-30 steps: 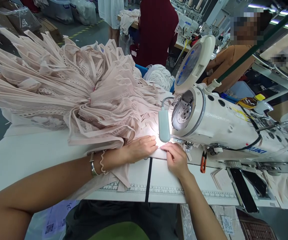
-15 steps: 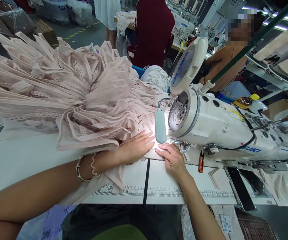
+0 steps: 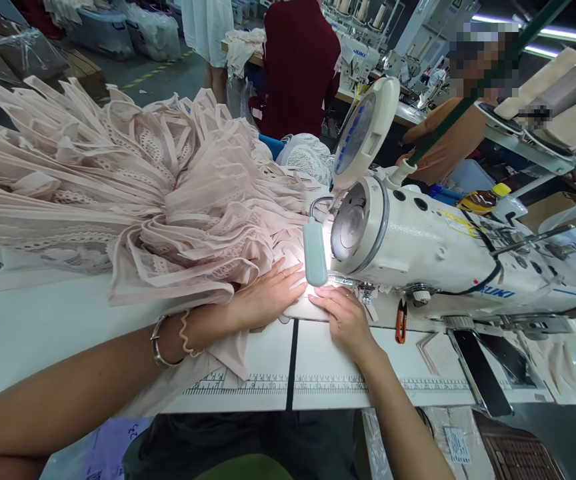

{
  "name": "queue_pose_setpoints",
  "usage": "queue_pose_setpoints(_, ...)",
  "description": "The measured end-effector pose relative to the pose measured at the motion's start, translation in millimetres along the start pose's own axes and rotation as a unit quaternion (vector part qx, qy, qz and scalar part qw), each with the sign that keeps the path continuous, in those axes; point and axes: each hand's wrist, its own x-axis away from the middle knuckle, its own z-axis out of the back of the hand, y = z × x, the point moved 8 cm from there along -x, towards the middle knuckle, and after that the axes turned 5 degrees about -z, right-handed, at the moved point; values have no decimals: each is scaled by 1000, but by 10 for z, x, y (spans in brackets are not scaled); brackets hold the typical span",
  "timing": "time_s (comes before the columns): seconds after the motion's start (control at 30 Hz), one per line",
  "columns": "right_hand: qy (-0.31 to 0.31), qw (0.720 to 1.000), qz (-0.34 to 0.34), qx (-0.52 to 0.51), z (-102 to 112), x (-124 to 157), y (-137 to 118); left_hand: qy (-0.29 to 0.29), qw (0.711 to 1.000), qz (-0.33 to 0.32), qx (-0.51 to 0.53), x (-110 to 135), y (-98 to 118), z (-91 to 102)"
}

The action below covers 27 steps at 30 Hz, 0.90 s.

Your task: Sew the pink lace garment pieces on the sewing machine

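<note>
My left hand (image 3: 267, 293) lies flat, fingers stretched out, on a pale pink fabric piece (image 3: 304, 308) in front of the needle of a white sewing machine (image 3: 433, 250). My right hand (image 3: 344, 316) rests on the same piece from the near side, fingers together and pressed down. A small lamp (image 3: 315, 253) lights the spot brightly. A large heap of pink lace and mesh pieces (image 3: 133, 193) is piled on the white table (image 3: 43, 327) to the left, draping over my left wrist.
Orange thread snips (image 3: 401, 321) lie right of my right hand. A dark phone (image 3: 473, 363) lies further right. A printed ruler (image 3: 338, 385) runs along the table's front edge. Other people stand or sit at machines behind, one in dark red (image 3: 301, 60).
Both hands have slid slightly away from me toward the needle with the fabric piece. The view has shifted a little.
</note>
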Motion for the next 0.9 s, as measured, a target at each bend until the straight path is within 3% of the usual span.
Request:
queue_pose_setpoints(0.5,-26,994,-61,93,-124,-32,57,-28,995,88,39,-91,-125,30)
queue_pose_setpoints(0.9,-56,993,-37,98,-173,-46,12,-10,993,118,17,-72,-149,21)
